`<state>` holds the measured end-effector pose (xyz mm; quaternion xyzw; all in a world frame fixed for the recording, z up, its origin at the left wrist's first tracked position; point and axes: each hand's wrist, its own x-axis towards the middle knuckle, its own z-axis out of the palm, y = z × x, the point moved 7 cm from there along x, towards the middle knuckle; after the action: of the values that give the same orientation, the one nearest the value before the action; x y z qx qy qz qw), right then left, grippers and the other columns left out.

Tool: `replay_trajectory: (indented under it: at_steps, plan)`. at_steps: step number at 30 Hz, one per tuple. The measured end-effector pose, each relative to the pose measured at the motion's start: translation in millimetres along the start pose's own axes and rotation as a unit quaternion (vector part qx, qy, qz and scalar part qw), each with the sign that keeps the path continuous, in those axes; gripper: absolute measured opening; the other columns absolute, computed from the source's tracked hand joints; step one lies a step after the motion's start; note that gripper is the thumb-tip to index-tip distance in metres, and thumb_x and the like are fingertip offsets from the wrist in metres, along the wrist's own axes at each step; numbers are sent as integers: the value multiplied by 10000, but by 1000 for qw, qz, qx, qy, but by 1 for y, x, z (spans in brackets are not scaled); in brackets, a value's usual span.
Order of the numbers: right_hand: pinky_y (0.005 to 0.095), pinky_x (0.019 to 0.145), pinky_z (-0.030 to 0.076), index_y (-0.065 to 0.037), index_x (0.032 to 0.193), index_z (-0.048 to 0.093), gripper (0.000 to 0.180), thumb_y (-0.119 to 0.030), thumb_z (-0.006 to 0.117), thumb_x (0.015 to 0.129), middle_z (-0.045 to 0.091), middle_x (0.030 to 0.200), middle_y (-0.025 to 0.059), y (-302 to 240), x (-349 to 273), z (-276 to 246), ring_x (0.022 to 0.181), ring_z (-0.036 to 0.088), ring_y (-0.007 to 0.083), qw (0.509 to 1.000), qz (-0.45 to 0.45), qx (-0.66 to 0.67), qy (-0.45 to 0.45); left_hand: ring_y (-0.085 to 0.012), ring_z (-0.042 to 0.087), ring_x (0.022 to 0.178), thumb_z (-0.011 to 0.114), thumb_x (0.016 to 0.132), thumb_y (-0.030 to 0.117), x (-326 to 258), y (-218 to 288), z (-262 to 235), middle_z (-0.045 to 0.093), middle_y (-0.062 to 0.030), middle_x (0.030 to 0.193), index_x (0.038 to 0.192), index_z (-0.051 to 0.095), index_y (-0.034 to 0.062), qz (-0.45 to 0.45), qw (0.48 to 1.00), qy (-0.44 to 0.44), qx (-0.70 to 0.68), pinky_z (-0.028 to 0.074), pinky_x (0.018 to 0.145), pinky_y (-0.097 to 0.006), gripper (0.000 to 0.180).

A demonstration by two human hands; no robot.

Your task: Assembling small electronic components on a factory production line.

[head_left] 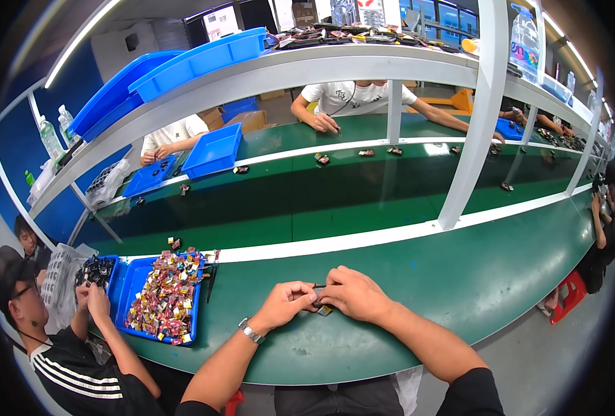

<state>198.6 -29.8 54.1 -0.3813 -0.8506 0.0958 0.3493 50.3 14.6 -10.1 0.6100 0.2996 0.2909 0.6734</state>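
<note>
One green counter (460, 291). One blue tray (135, 277) well left of grip, heaped with small yellow-red parts (165, 295), too many to count. Two hands: left hand (284, 302) and right hand (354, 295) meet, fingers pinched shut on one small dark part (319, 299) between them, just above counter.

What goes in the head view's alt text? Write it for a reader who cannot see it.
Both hands, left hand and right hand, meet over a green workbench, pinching a small dark part between them. A blue tray of small colourful pieces sits to the left, where another person works; a green conveyor belt runs beyond.
</note>
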Motion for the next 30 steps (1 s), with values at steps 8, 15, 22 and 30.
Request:
replay_trajectory:
  at_steps: [8, 15, 22, 30]
  plan:
    - [344, 806, 511, -115, 963, 761, 113, -140, 730, 858, 602, 957, 65, 22, -3, 4, 936, 596, 233, 977, 134, 162, -11, -162, 653, 969, 613, 973, 63, 2, -1, 1, 601, -125, 1190, 1051, 641, -56, 38, 998, 32, -34, 588, 843, -301, 145]
    - [341, 802, 503, -126, 955, 761, 112, -136, 740, 846, 618, 945, 52, 15, 0, -3, 937, 585, 232, 991, 89, 92, 49, -161, 651, 969, 615, 968, 48, 3, -3, -3, 603, -123, 1215, 1074, 632, -53, 71, 994, 81, -7, 585, 839, -305, 148]
    - [339, 783, 500, -127, 975, 755, 139, -127, 748, 836, 620, 936, 45, 13, -1, 1, 915, 580, 231, 989, 91, 106, 40, -146, 649, 979, 618, 972, 65, 3, -9, -7, 643, -93, 1144, 1105, 632, -30, 36, 997, 60, -22, 569, 840, -288, 165]
    - [349, 753, 488, -109, 935, 745, 111, -122, 745, 825, 592, 888, 43, 7, 0, 4, 850, 556, 234, 996, 66, 42, 43, -171, 653, 1030, 566, 968, -2, 3, -4, -1, 638, -119, 1166, 1213, 567, -39, 33, 998, 47, -35, 578, 854, -304, 248]
